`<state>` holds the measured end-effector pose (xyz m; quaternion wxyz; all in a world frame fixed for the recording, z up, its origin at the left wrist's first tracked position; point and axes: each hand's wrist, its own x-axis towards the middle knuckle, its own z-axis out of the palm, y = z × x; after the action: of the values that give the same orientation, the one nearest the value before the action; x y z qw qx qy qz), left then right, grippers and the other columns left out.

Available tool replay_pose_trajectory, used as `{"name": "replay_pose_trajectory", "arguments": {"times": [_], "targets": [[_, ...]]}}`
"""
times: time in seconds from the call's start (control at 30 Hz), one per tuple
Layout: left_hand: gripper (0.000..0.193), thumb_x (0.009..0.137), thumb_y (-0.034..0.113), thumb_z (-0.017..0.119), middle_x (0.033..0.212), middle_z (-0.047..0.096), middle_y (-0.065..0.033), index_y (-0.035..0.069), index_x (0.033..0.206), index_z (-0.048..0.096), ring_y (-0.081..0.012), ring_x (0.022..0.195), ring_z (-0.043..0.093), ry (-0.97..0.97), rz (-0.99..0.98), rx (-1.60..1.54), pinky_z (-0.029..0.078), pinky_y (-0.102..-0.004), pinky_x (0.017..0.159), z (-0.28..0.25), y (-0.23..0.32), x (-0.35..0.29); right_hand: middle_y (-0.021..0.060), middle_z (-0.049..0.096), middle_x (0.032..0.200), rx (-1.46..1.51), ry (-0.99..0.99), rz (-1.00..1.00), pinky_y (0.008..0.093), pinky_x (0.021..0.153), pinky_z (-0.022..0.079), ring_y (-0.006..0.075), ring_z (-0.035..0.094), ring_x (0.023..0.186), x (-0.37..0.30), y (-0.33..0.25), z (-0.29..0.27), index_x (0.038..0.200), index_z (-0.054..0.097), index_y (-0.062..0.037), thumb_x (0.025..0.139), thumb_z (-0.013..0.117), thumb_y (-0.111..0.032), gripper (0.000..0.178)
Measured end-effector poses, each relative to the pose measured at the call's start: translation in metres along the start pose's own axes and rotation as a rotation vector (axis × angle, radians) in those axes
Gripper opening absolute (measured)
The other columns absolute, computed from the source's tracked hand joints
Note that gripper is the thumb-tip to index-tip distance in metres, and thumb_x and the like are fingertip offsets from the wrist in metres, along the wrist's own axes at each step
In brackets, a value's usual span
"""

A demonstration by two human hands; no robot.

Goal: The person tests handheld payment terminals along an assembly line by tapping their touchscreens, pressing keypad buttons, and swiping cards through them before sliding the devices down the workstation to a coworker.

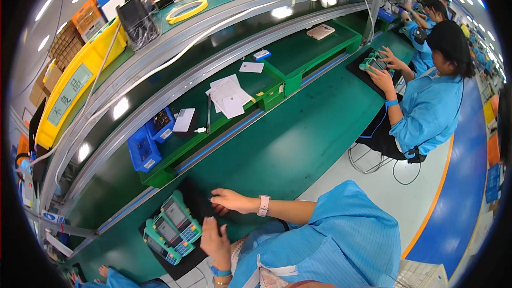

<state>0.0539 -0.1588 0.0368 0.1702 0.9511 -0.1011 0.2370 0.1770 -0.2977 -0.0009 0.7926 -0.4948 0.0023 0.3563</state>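
Several teal-green handheld devices (181, 214) with grey screens and blue-and-white keypads lie side by side on a black mat (198, 194) at the lower left. Just right of their keypads, my left hand (216, 241) is raised with its fingers stretched out, and nothing shows in it. A blue band circles that wrist. Above it, my right hand (230, 201), with a pink watch on the wrist, reaches leftward over the mat's edge. Its fingers are extended and loosely bent, apart from the devices, and I see nothing held. The hands do not touch each other.
Behind the green bench (272, 152) runs a green shelf with blue bins (143, 149), papers (229, 96), a white card (184, 120) and a phone (320, 32). A yellow bin (80, 82) stands upper left. Rightward, a co-worker (426, 101) handles a similar device; another person's hand (103, 271) shows lower left.
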Motion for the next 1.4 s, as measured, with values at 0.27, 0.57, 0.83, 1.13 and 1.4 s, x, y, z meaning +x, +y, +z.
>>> {"name": "replay_pose_trajectory", "arguments": {"times": [0.27, 0.57, 0.83, 1.13, 1.4], "targets": [[0.046, 0.080, 0.023, 0.078, 0.130, 0.060, -0.0153, 0.003, 0.119, 0.065, -0.0338, 0.125, 0.056, -0.178, 0.389, -0.556, 0.047, -0.0443, 0.103, 0.030, 0.099, 0.038, 0.0050, 0.065, 0.090, -0.390, 0.327, -0.273, 0.0281, 0.065, 0.050, 0.0114, 0.060, 0.078, -0.070, -0.033, -0.079, 0.103, 0.065, 0.0032, 0.085, 0.069, -0.014, 0.025], [0.047, 0.087, -0.004, 0.060, 0.138, 0.051, -0.0240, -0.006, 0.133, 0.053, -0.0401, 0.130, 0.050, 0.236, -0.405, -0.334, 0.040, -0.0461, 0.109, 0.011, 0.023, 0.019, 0.0100, 0.073, 0.093, -0.378, 0.606, -0.306, 0.0275, 0.074, 0.054, 0.0155, 0.068, 0.078, -0.142, -0.087, -0.175, 0.115, 0.066, 0.0069, 0.089, 0.061, 0.001, 0.027], [0.107, 0.078, 0.017, 0.079, 0.154, 0.020, -0.0328, -0.005, 0.154, 0.007, -0.0432, 0.143, 0.028, -0.078, -0.491, -0.772, 0.031, -0.0474, 0.115, 0.055, 0.050, 0.038, 0.0173, 0.069, 0.115, -0.954, 0.823, -0.706, 0.0313, 0.086, 0.051, 0.0213, 0.066, 0.103, -0.120, -0.057, -0.153, 0.132, 0.056, 0.0040, 0.095, 0.060, -0.009, 0.039], [0.111, 0.065, 0.008, 0.074, 0.146, 0.029, -0.0298, 0.003, 0.156, 0.010, -0.0475, 0.132, 0.039, -0.002, -0.439, -0.498, 0.042, -0.0475, 0.106, 0.045, 0.052, 0.055, 0.0165, 0.065, 0.125, -0.583, 0.676, -0.710, 0.0291, 0.086, 0.051, 0.0171, 0.063, 0.104, -0.115, -0.038, -0.133, 0.135, 0.054, 0.0028, 0.099, 0.058, -0.013, 0.040], [0.106, 0.061, 0.000, 0.069, 0.148, 0.036, -0.0212, 0.012, 0.156, 0.024, -0.0423, 0.125, 0.050, 0.186, -0.490, -0.403, 0.048, -0.0464, 0.098, -0.022, 0.002, 0.077, 0.0136, 0.066, 0.121, -0.724, 0.677, -0.702, 0.0283, 0.086, 0.050, 0.0162, 0.063, 0.100, -0.115, -0.037, -0.135, 0.133, 0.055, 0.0034, 0.102, 0.053, -0.015, 0.037]]}}
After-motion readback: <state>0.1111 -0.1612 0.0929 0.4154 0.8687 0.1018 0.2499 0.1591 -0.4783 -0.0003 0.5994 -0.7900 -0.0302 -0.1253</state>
